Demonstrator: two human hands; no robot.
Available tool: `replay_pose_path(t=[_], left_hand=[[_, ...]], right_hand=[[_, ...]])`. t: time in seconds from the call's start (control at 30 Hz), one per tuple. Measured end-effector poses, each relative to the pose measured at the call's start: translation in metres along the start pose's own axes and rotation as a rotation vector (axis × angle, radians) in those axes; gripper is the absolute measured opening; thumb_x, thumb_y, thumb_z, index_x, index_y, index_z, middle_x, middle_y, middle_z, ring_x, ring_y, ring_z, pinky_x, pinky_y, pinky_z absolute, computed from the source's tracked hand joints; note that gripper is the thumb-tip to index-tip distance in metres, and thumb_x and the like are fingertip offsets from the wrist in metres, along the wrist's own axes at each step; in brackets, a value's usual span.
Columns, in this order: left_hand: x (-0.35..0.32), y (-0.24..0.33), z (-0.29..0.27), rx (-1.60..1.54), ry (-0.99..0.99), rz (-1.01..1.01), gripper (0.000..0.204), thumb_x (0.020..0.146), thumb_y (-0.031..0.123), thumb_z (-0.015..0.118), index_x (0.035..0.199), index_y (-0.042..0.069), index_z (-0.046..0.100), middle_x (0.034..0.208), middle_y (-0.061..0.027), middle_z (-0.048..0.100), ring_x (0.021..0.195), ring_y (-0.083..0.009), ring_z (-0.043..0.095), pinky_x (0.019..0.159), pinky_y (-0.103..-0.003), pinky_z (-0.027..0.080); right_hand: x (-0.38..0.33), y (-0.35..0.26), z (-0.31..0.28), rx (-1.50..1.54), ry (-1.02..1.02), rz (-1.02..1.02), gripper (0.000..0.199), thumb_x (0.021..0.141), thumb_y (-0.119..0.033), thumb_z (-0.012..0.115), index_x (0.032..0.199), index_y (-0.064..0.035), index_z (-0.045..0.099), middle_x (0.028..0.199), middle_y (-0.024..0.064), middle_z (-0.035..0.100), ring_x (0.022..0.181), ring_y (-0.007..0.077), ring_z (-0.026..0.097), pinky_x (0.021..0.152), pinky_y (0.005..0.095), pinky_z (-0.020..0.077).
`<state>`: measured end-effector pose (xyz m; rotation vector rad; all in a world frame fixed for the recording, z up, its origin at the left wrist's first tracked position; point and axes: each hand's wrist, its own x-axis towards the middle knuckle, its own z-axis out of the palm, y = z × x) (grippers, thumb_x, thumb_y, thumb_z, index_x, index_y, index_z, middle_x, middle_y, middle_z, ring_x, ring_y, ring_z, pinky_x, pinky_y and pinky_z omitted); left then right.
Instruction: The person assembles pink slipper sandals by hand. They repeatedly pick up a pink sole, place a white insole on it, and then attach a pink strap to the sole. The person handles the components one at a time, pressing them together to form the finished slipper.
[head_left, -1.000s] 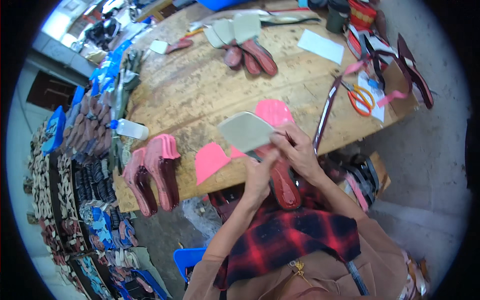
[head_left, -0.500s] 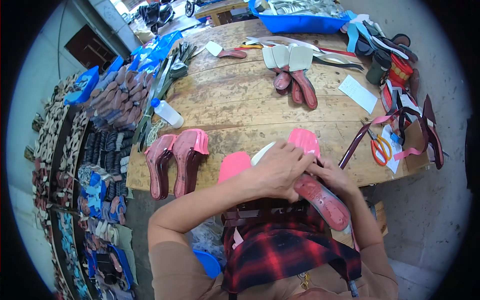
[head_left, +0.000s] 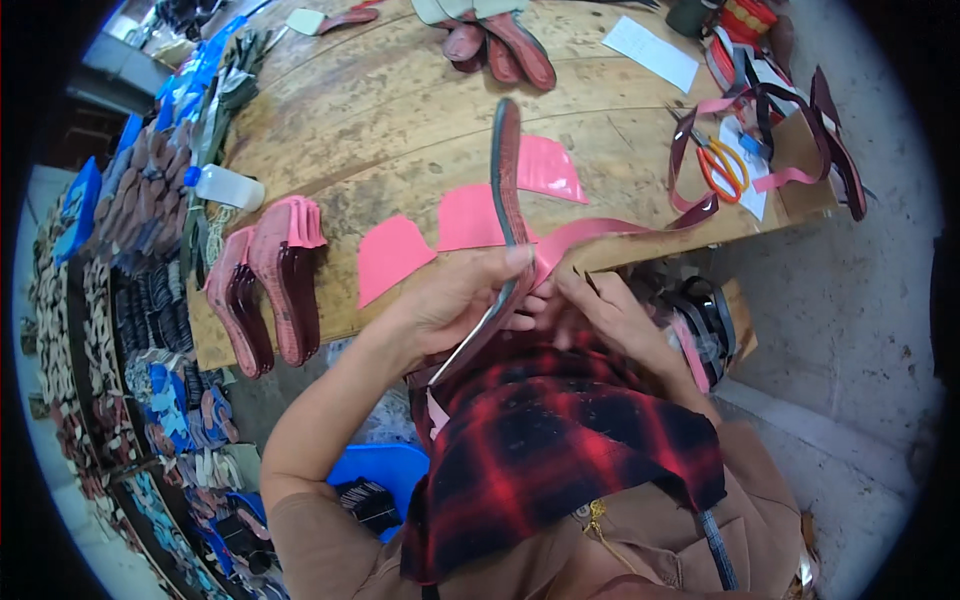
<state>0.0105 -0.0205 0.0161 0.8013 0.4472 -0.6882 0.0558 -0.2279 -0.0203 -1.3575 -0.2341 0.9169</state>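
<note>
My left hand (head_left: 465, 300) grips a dark red shoe insole (head_left: 507, 180), stood on its edge with one end pointing up. A white piece shows along the insole's lower part. At the insole's middle, beside my left thumb, a glossy pink strip (head_left: 590, 228) meets it and trails right to a maroon end. Close to that spot, my right hand (head_left: 612, 312) has its fingers bent together; a small dark pointed thing shows at them, too small to name. Behind the insole, flat pink pieces (head_left: 393, 254) lie along the table's near edge.
On the wooden table (head_left: 380, 140), covered insoles (head_left: 285, 265) rest at left by a white bottle (head_left: 228, 187). More insoles (head_left: 505, 50) lie at the back. Orange-handled scissors (head_left: 722, 170) and a cardboard box (head_left: 805, 165) are right. A blue tub (head_left: 385, 460) stands below.
The insole has turned from lying flat to standing on edge, now in my left hand. My right hand has moved down and away from it. The pink strip now reaches the insole. The view has shifted.
</note>
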Motion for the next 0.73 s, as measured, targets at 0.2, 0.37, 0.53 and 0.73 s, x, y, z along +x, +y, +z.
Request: replay_pose_path(t=[0.2,0.37,0.53,0.73], left_hand=[[-0.029,0.016,0.026,0.637,-0.090,0.043,0.073,0.069,0.021,0.082,0.132,-0.001,0.053,0.116,-0.0053,0.063,0.103,-0.0127,0.059,0.093,-0.028,0.045],[-0.032,0.012,0.017,1.149,-0.106,0.189,0.077,0.063,0.030,0.083,0.128,-0.002,0.057,0.110,-0.0144,0.067,0.102,-0.0211,0.062,0.090,-0.031,0.046],[-0.019,0.017,0.007,1.333,-0.101,0.206,0.076,0.063,0.039,0.079,0.122,-0.004,0.060,0.110,-0.0195,0.067,0.103,-0.0296,0.063,0.091,-0.036,0.046],[-0.005,0.008,-0.005,1.313,-0.110,0.231,0.072,0.067,0.045,0.074,0.125,0.005,0.062,0.118,-0.0233,0.064,0.110,-0.0313,0.061,0.094,-0.037,0.045]], right_hand=[[0.013,-0.007,0.002,0.249,0.265,-0.229,0.015,0.093,-0.020,0.063,0.089,-0.0052,0.067,0.071,0.0002,0.066,0.047,0.0056,0.055,0.039,0.0201,0.0382],[-0.001,0.002,-0.009,0.536,0.319,-0.014,0.012,0.091,-0.017,0.067,0.089,-0.0052,0.068,0.074,-0.0001,0.066,0.063,0.0079,0.063,0.054,0.0237,0.0490],[-0.021,-0.012,0.005,0.426,0.325,-0.022,0.007,0.090,-0.010,0.067,0.085,-0.0058,0.067,0.082,0.0025,0.068,0.071,0.0094,0.065,0.060,0.0243,0.0520],[-0.011,0.017,-0.023,0.497,0.195,-0.071,0.015,0.093,-0.010,0.063,0.101,0.0027,0.063,0.098,0.0100,0.069,0.084,0.0168,0.069,0.072,0.0273,0.0569]])
